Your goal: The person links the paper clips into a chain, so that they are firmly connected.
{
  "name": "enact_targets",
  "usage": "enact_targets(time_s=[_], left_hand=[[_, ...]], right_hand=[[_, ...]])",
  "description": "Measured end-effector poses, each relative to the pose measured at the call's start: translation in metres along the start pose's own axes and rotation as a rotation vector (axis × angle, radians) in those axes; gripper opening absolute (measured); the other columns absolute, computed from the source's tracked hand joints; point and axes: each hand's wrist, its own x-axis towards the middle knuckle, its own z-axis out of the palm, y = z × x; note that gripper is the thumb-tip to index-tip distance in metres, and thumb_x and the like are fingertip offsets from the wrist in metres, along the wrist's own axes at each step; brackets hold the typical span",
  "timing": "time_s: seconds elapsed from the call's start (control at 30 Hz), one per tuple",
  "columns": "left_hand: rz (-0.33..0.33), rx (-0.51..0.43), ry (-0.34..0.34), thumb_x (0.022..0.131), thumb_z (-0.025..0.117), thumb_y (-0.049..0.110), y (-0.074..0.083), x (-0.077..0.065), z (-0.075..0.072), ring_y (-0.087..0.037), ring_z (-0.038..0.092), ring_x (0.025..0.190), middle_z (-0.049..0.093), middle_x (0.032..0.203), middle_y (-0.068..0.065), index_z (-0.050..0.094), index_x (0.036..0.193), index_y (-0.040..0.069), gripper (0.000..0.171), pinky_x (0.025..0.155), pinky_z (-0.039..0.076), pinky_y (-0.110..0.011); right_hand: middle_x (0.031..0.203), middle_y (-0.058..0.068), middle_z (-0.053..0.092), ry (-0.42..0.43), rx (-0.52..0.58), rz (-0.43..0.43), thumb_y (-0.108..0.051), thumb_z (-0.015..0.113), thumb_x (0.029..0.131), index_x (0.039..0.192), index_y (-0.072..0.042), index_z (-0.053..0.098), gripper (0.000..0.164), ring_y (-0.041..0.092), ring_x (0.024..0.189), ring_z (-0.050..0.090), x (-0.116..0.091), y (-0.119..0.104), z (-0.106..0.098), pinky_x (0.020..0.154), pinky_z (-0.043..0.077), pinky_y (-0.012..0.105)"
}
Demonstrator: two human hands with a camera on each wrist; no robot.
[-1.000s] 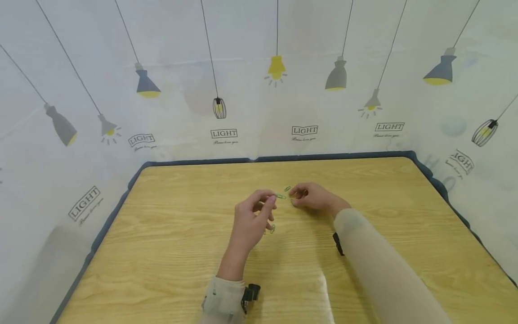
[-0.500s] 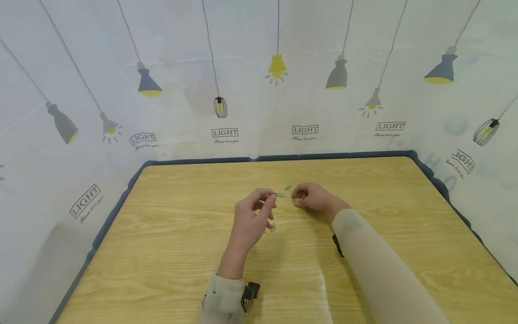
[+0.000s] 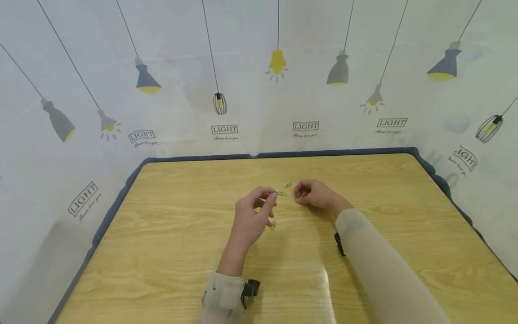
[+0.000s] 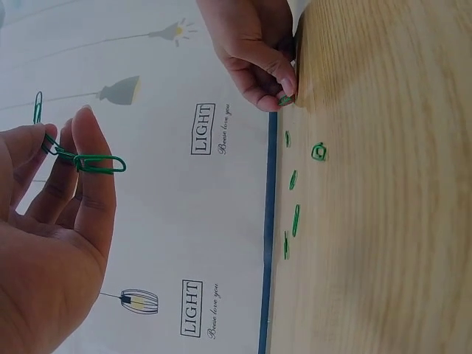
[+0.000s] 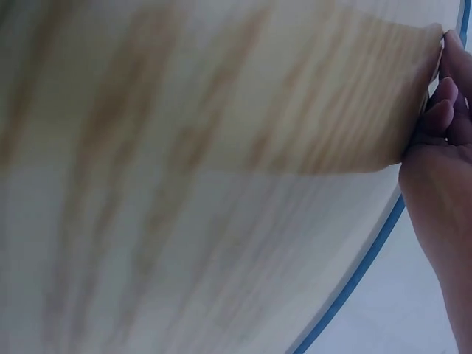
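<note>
Your left hand (image 3: 248, 218) pinches a little chain of green paper clips (image 4: 68, 155) between the thumb and a finger, with one clip poking out toward your other side. Your right hand (image 3: 317, 195) is down low, and its thumb and finger pinch a single green clip (image 4: 285, 100) right by the wood; I cannot tell if it has left the table (image 3: 162, 252). The two hands are near each other but not touching. So the step looks like picking up one loose clip while the chain waits in the air. The next move seems to call for a snug pinch, a small lift, and keeping the chain steady so it doesn't slip. Close by, a row of loose clips (image 4: 296, 220) lies on the table, and a round-looking clip (image 4: 318, 153) lies a bit off the row. All around the table runs a dark blue edge (image 3: 202, 158), and past it is a pale wall (image 3: 251, 81) with lamp pictures. Half a second ago, more of the single clip showed by your right fingertips; now they hide most of it. That hand also sits a tiny bit farther right, while your left hand has hardly changed.
</note>
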Motion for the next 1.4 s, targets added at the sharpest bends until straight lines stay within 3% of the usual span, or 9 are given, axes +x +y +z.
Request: enact_targets(time_s=[0.2, 0.5, 0.7, 0.93, 1.2, 1.4], left_hand=[[-0.002, 0.012, 0.010, 0.109, 0.063, 0.027, 0.000, 0.001, 0.001, -0.026, 0.067, 0.073, 0.072, 0.102, -0.021, 0.073, 0.117, 0.014, 0.019, 0.053, 0.062, -0.031], [0.014, 0.004, 0.008, 0.110, 0.062, 0.029, 0.000, 0.001, 0.002, -0.038, 0.069, 0.077, 0.072, 0.101, -0.018, 0.074, 0.118, 0.014, 0.021, 0.055, 0.064, -0.042], [0.010, 0.001, 0.011, 0.109, 0.063, 0.028, 0.003, 0.001, 0.000, -0.035, 0.069, 0.076, 0.071, 0.100, -0.013, 0.074, 0.118, 0.013, 0.020, 0.058, 0.063, -0.051], [0.012, 0.020, 0.015, 0.109, 0.063, 0.028, 0.006, 0.002, -0.003, -0.022, 0.067, 0.072, 0.072, 0.100, -0.013, 0.074, 0.118, 0.014, 0.020, 0.056, 0.064, -0.040], [0.000, 0.008, 0.023, 0.109, 0.064, 0.028, 0.004, 0.002, 0.000, -0.029, 0.068, 0.074, 0.071, 0.099, -0.015, 0.074, 0.117, 0.013, 0.021, 0.054, 0.062, -0.031], [0.007, 0.017, 0.006, 0.109, 0.063, 0.028, 0.005, 0.002, 0.005, -0.026, 0.068, 0.074, 0.072, 0.099, -0.015, 0.073, 0.119, 0.010, 0.023, 0.055, 0.063, -0.034]], right_hand=[[0.109, 0.012, 0.066, -0.012, 0.008, -0.037, -0.008, 0.072, 0.100, 0.118, -0.002, 0.068, 0.019, 0.022, 0.099, 0.058, -0.001, -0.003, -0.001, 0.089, 0.049, 0.030], [0.111, 0.012, 0.066, 0.009, 0.013, -0.015, -0.008, 0.073, 0.100, 0.119, -0.002, 0.068, 0.020, 0.022, 0.101, 0.058, -0.002, 0.001, -0.002, 0.088, 0.049, 0.029], [0.107, 0.010, 0.066, 0.013, -0.027, -0.023, -0.009, 0.074, 0.100, 0.115, -0.004, 0.070, 0.017, 0.022, 0.098, 0.058, -0.004, 0.000, 0.002, 0.088, 0.049, 0.032], [0.105, 0.007, 0.071, -0.008, -0.125, -0.003, -0.009, 0.075, 0.099, 0.108, -0.009, 0.073, 0.009, 0.021, 0.096, 0.062, -0.009, -0.010, -0.006, 0.090, 0.052, 0.034], [0.121, 0.011, 0.076, 0.039, -0.099, -0.032, -0.018, 0.070, 0.104, 0.123, -0.005, 0.075, 0.024, 0.026, 0.111, 0.069, -0.029, -0.033, -0.022, 0.101, 0.056, 0.046], [0.121, 0.008, 0.077, 0.141, 0.002, -0.063, -0.028, 0.072, 0.103, 0.118, -0.013, 0.078, 0.021, 0.028, 0.117, 0.070, -0.065, -0.062, -0.019, 0.105, 0.057, 0.053]])
